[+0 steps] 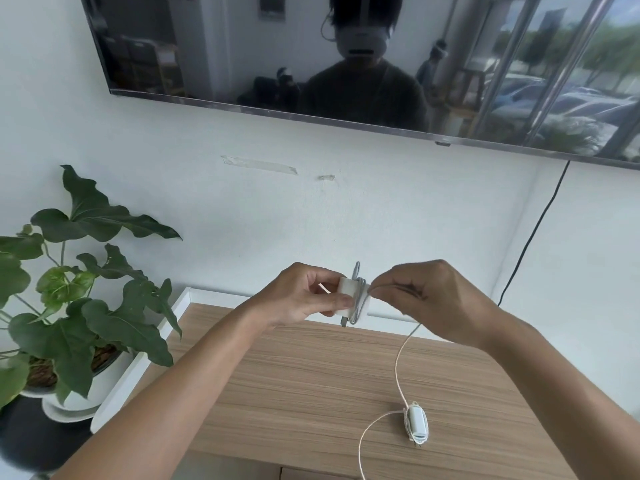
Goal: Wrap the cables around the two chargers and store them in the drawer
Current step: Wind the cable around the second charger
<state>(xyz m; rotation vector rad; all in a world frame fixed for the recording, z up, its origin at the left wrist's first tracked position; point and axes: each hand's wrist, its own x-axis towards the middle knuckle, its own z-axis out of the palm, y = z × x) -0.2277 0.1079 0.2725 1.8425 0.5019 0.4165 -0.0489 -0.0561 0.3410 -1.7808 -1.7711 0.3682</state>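
Note:
My left hand (304, 299) grips a white charger block (348, 292) above the wooden cabinet top (294, 386), with several grey cable turns around the block's right end. My right hand (433, 299) pinches that charger's white cable (403, 351) right beside the block. From my fingers the cable hangs down, loops over the wood and runs off the front edge. A second white charger (416, 424) lies on the cabinet top at the right, its cable wound around it. No drawer front is clearly in view.
A potted green plant (79, 306) in a white pot stands left of the cabinet. A wall-mounted TV (346, 64) hangs above, and a black cord (533, 233) runs down the wall at the right.

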